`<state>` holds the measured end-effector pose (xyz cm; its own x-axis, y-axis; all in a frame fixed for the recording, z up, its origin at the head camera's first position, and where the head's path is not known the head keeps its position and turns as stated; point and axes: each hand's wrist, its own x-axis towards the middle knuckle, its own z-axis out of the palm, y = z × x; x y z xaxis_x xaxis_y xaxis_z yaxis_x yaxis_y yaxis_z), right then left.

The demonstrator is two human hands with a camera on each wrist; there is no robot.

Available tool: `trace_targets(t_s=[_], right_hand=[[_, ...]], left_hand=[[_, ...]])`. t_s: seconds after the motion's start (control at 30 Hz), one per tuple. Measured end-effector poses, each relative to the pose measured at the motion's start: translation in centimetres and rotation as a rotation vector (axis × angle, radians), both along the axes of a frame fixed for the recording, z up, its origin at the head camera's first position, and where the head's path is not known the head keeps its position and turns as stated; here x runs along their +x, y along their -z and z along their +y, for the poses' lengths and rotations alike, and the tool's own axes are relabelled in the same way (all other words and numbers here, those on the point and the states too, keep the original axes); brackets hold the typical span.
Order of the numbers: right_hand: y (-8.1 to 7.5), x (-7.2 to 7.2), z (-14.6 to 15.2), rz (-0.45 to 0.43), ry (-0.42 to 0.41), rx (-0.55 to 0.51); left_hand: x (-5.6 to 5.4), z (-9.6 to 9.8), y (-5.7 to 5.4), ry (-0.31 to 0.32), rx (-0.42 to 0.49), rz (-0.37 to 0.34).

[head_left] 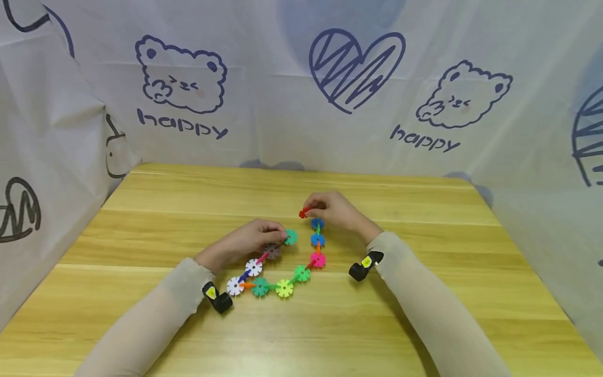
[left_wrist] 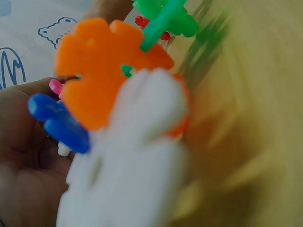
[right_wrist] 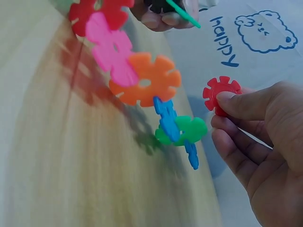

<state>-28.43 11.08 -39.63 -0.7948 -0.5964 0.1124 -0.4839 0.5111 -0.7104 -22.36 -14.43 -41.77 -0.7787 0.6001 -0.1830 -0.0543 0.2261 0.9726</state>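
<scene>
A chain of slotted plastic snowflake discs in several colours bends in a U over the wooden table, its shadow on the wood in the right wrist view. The left hand (head_left: 247,240) pinches the chain at one end, by a teal-green disc (head_left: 291,237). From there it runs through a white disc (left_wrist: 128,184) and an orange disc (left_wrist: 94,71), large in the left wrist view. At the other end is a blue disc (head_left: 317,224). Just above that end, the right hand (head_left: 336,210) holds a loose red snowflake disc (right_wrist: 221,92) between thumb and fingers, apart from the chain.
The wooden table (head_left: 424,293) reaches to a white cloth backdrop (head_left: 273,94) with drawn bears and hearts behind it. Both forearms wear pale sleeves, each with a small black wrist camera (head_left: 361,269) strapped on.
</scene>
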Motion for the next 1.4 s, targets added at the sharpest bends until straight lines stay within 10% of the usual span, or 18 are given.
trace_targets(t_s=[1.4], right_hand=[[-0.4,4.1,-0.1,0.110,-0.075,-0.107]], left_hand=[[0.2,0.5,0.0,-0.013,0.041,-0.059]])
